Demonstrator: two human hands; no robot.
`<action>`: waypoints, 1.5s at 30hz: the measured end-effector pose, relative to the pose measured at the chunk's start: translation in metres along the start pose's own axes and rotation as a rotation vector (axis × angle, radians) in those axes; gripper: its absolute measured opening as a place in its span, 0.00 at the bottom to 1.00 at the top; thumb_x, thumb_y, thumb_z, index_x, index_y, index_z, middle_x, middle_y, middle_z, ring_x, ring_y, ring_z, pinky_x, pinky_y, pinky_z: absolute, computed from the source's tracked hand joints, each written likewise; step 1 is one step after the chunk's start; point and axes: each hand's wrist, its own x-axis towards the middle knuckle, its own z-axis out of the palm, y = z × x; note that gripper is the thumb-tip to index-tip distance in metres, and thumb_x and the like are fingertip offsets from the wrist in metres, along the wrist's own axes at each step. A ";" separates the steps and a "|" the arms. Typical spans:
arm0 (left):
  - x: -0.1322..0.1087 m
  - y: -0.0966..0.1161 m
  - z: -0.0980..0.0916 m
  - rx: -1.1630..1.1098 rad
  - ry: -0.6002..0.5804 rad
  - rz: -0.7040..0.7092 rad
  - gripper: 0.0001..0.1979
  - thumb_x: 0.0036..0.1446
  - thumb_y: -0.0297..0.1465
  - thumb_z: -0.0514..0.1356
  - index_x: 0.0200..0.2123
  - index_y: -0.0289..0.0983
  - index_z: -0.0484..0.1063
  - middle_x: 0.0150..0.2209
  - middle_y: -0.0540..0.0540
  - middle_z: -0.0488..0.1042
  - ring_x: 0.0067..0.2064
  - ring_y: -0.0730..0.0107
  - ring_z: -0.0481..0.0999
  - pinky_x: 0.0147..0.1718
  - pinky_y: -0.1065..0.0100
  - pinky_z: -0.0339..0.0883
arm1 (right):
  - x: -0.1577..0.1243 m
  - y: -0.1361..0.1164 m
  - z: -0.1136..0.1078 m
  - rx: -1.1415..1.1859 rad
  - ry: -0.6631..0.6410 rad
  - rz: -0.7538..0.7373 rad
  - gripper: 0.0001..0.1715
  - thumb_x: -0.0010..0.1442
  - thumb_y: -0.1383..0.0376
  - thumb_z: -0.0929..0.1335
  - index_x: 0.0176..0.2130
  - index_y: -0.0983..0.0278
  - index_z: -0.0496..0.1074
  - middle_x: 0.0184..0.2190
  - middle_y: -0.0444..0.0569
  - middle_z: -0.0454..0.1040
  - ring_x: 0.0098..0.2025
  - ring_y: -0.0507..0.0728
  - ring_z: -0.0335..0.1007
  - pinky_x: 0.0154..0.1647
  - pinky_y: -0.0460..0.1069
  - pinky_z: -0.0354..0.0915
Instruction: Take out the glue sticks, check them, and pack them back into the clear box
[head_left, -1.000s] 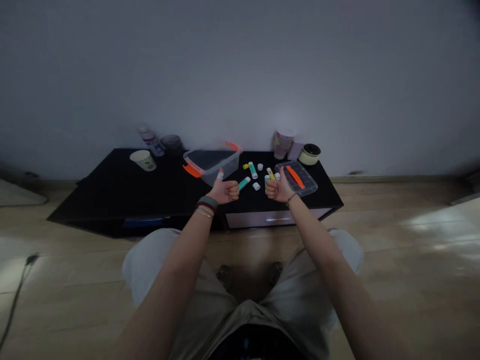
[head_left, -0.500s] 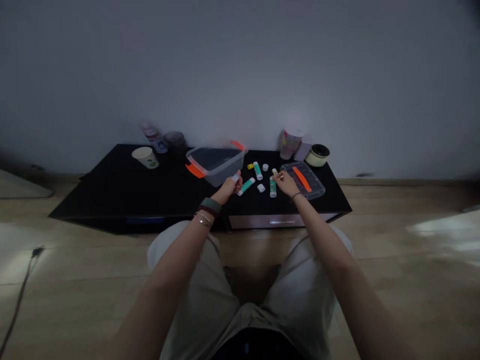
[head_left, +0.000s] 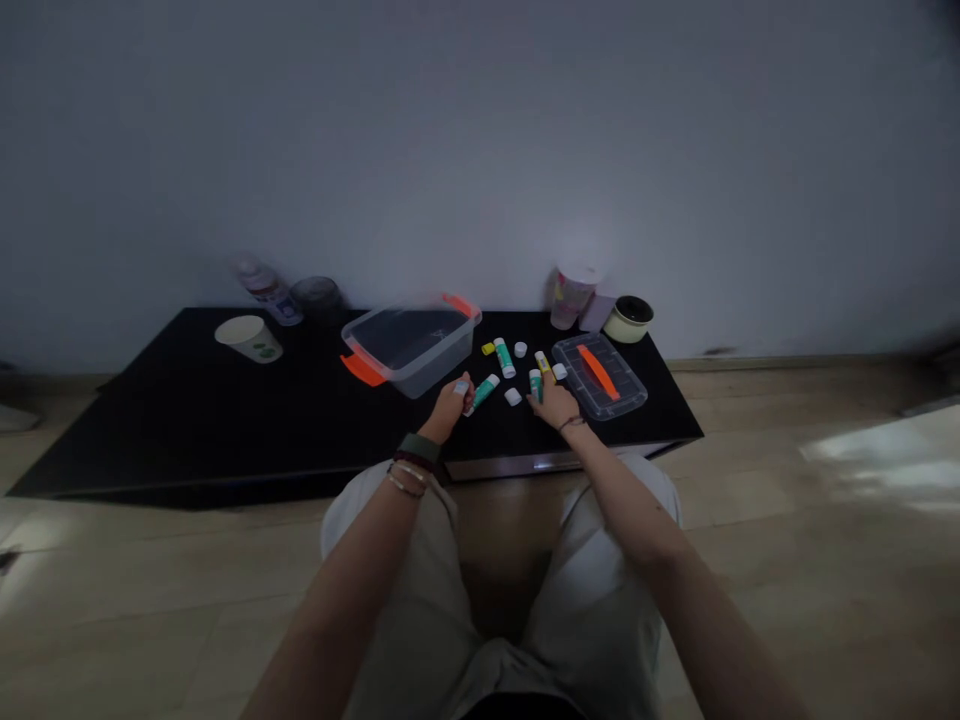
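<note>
My left hand (head_left: 451, 402) is closed beside the clear bin. A small pale thing shows at its thumb; what it holds, if anything, I cannot make out. Touching or just beside those fingers lies a green glue stick (head_left: 486, 389). My right hand (head_left: 556, 404) has its fingers around the lower part of another green glue stick (head_left: 535, 382). Just above those fingers lies a yellow glue stick (head_left: 542, 361), with a white cap (head_left: 559, 371) to its right. Between the hands are a third green glue stick (head_left: 504, 358), a yellow cap (head_left: 488, 349) and two white caps (head_left: 513, 396).
A clear bin (head_left: 420, 378) with orange latches stands left of the glue sticks. Its clear lid (head_left: 626, 392) with an orange handle lies at right. Behind are a plastic cup (head_left: 572, 298) and a cream pot (head_left: 627, 323). A paper cup (head_left: 251, 340) and spray bottle (head_left: 271, 292) are at left.
My right hand has let go of the yellow glue stick, which now lies on the black tabletop, and has moved down onto a green one. My left hand stays closed. The view has shifted.
</note>
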 end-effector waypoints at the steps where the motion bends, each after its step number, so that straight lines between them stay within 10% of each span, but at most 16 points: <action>1: 0.000 0.000 0.000 0.000 -0.012 0.002 0.24 0.64 0.43 0.59 0.19 0.37 0.61 0.16 0.54 0.57 0.18 0.78 0.56 0.18 0.74 0.51 | 0.000 0.000 0.000 0.013 0.002 -0.002 0.32 0.65 0.56 0.65 0.62 0.68 0.55 0.48 0.66 0.76 0.47 0.69 0.76 0.44 0.55 0.65; 9: -0.014 -0.001 0.004 0.021 -0.064 -0.044 0.19 0.57 0.47 0.64 0.34 0.35 0.76 0.29 0.48 0.74 0.27 0.73 0.72 0.26 0.72 0.63 | -0.021 -0.013 -0.006 0.520 0.266 -0.165 0.23 0.64 0.55 0.64 0.53 0.62 0.54 0.29 0.46 0.72 0.31 0.60 0.73 0.34 0.50 0.62; 16: -0.028 -0.009 0.014 0.010 -0.122 0.013 0.24 0.48 0.49 0.70 0.38 0.35 0.76 0.34 0.46 0.79 0.37 0.66 0.77 0.34 0.70 0.69 | -0.045 -0.047 0.009 0.465 0.057 -0.583 0.14 0.68 0.57 0.62 0.51 0.61 0.62 0.41 0.51 0.75 0.42 0.57 0.73 0.44 0.48 0.62; 23: -0.028 -0.006 0.009 0.008 -0.061 0.006 0.25 0.50 0.49 0.69 0.39 0.36 0.69 0.30 0.48 0.77 0.31 0.68 0.79 0.33 0.69 0.71 | -0.010 -0.030 0.006 0.170 0.159 -0.240 0.19 0.71 0.57 0.61 0.54 0.65 0.68 0.44 0.55 0.74 0.47 0.60 0.70 0.45 0.49 0.62; 29: -0.024 -0.014 0.010 0.153 -0.098 0.057 0.28 0.46 0.52 0.69 0.38 0.36 0.68 0.26 0.53 0.72 0.25 0.75 0.74 0.26 0.73 0.68 | -0.003 -0.024 0.026 0.031 0.096 -0.296 0.22 0.65 0.61 0.67 0.58 0.60 0.68 0.51 0.56 0.71 0.53 0.61 0.67 0.48 0.50 0.63; 34: -0.027 -0.014 0.009 0.209 -0.119 0.047 0.30 0.46 0.54 0.68 0.41 0.35 0.70 0.27 0.52 0.72 0.24 0.77 0.72 0.24 0.73 0.65 | 0.010 -0.024 0.030 0.658 0.204 -0.191 0.11 0.57 0.66 0.70 0.41 0.62 0.68 0.35 0.47 0.73 0.38 0.55 0.71 0.39 0.48 0.65; 39: -0.031 -0.012 0.012 0.191 -0.210 0.014 0.30 0.49 0.52 0.67 0.46 0.36 0.70 0.28 0.51 0.73 0.24 0.77 0.71 0.23 0.74 0.63 | 0.018 -0.024 0.028 1.508 0.094 -0.024 0.24 0.48 0.53 0.74 0.29 0.59 0.57 0.24 0.39 0.68 0.29 0.52 0.70 0.24 0.43 0.59; 45: -0.034 -0.012 0.015 0.167 -0.250 -0.027 0.30 0.53 0.52 0.64 0.49 0.35 0.70 0.28 0.51 0.74 0.23 0.78 0.70 0.20 0.75 0.60 | 0.008 -0.030 0.023 1.588 -0.019 -0.153 0.30 0.44 0.51 0.77 0.41 0.58 0.64 0.30 0.40 0.73 0.30 0.51 0.71 0.25 0.43 0.61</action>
